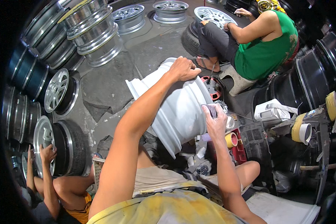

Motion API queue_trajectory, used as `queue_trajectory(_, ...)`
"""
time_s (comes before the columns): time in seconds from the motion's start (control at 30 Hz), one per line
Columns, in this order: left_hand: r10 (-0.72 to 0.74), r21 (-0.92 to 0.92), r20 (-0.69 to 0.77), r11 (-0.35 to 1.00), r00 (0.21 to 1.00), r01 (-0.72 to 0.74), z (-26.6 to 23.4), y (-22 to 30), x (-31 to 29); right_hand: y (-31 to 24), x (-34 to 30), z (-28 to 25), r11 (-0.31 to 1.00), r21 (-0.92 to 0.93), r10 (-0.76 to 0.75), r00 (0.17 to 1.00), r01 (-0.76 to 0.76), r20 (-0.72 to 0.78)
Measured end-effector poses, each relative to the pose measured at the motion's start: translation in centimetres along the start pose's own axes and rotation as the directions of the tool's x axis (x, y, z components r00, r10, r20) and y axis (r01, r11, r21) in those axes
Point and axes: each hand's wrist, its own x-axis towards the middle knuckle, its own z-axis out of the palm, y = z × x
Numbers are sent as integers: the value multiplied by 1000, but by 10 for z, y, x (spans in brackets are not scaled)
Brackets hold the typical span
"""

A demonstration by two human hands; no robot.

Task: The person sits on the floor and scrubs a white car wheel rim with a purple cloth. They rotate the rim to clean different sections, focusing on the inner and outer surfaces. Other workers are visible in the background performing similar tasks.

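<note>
A pale grey car wheel rim (183, 108) lies tilted on its side in front of my knees, its barrel facing up. My left hand (183, 69) is closed over its far edge, fingers curled, with the forearm crossing above the barrel. At the rim's right edge, my right hand (216, 121) pinches a small dark grey pad (212, 110), which looks like sandpaper, between thumb and fingers. Pale dust coats those fingertips. What supports the rim underneath is mostly hidden.
Stacked metal rims (95, 33) stand far left; black rims (306, 82) line the right. A person in a green top (267, 44) sits ahead beside a silver wheel (214, 15). Another person's hand (47, 153) touches a wheel at left. Tape rolls (231, 139) and a red crate (239, 151) sit right.
</note>
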Motion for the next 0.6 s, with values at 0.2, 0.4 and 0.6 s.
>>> queue_trajectory(0.2, 15, -12, -80, 1000, 997, -16, 3, 5, -6, 1, 2, 11, 993, -99, -73, 996, 68, -51)
queue_trajectory(0.4, 73, 35, -109, 997, 991, -70, 7, 17, -4, -6, 22, 20, 989, -94, -123, 988, 114, -97)
queue_trajectory(0.6, -36, 19, 8, 999, 999, 35, 1, 19, -8, -1, 1, 5, 993, -99, -60, 998, 57, -27)
